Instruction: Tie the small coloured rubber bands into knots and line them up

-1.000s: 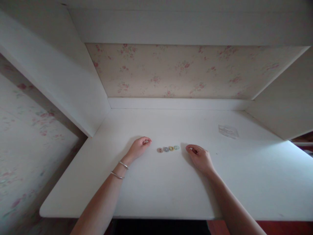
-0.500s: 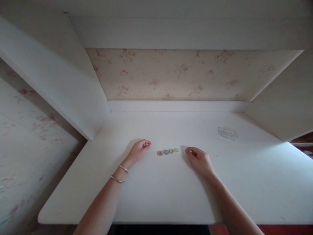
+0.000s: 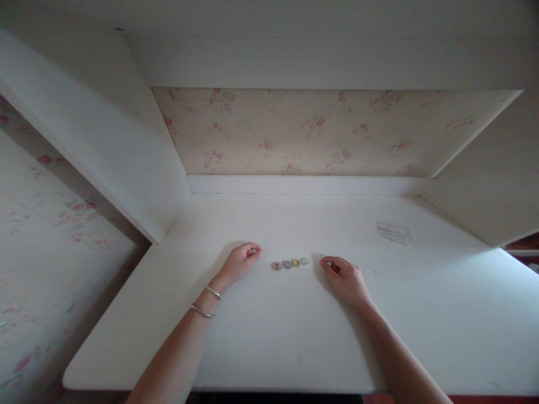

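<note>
Several small round discs lie in a short row on the white desk, nearly touching: a reddish-brown disc (image 3: 276, 266), a grey-blue disc (image 3: 287, 264), a yellow disc (image 3: 296, 262) and a green disc (image 3: 305, 261). Their exact kind is too small to tell. Just left of the row rests my left hand (image 3: 242, 261), closed, thumb and forefinger together and nothing seen in it. My right hand (image 3: 343, 278) sits right of the green disc, its fingers likewise curled to the thumb, with no object visible. Neither hand touches the discs.
A clear plastic packet or case (image 3: 393, 232) lies farther back on the right of the white desk (image 3: 286, 336). White side panels (image 3: 138, 157) and an overhead shelf (image 3: 320, 62) frame the desk, with flowered wallpaper (image 3: 295, 132) behind.
The whole view has shifted slightly, so the scene sits a little lower. Hands and discs keep their places.
</note>
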The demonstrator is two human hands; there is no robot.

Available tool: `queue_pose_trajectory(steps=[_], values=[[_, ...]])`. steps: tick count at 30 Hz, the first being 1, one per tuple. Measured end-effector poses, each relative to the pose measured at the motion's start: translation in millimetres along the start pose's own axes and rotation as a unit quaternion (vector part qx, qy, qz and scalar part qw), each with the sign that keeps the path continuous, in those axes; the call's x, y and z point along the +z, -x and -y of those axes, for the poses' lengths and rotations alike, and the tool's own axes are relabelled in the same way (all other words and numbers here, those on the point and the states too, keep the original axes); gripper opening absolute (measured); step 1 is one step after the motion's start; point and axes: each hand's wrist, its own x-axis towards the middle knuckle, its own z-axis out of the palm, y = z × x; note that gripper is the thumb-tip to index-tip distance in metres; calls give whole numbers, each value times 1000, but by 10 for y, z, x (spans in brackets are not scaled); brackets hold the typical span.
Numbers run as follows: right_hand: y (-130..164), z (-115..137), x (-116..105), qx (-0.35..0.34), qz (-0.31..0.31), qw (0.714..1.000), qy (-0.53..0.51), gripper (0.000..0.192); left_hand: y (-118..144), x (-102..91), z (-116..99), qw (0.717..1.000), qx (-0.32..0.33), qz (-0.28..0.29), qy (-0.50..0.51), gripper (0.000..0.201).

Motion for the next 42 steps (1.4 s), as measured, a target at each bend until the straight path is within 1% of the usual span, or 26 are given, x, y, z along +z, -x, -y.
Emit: queue_pose_trajectory(steps=[5,12,21,29,33,42], values=[[4,-16,-1,-10,3,1000,-4,35,1,9,4,1000,8,-2,-5,30],[-6,-54,18,0,4,1000,-23,37,-13,26,35,1000,2,-18,-19,30],[1,-68,20,-9,3,1000,-21,36,4,18,-17,1000,-3,-7,-15,28],[2,-59,18,-19,5,1000,-13,38,3,27,5,1000,12,-8,-23,26],[5,-45,13,-26,7,1000,-14,36,4,25,-6,999,7,-3,-36,28],[8,-86,30,-33,10,999,-11,34,10,32,-18,1000,4,-2,-22,27]])
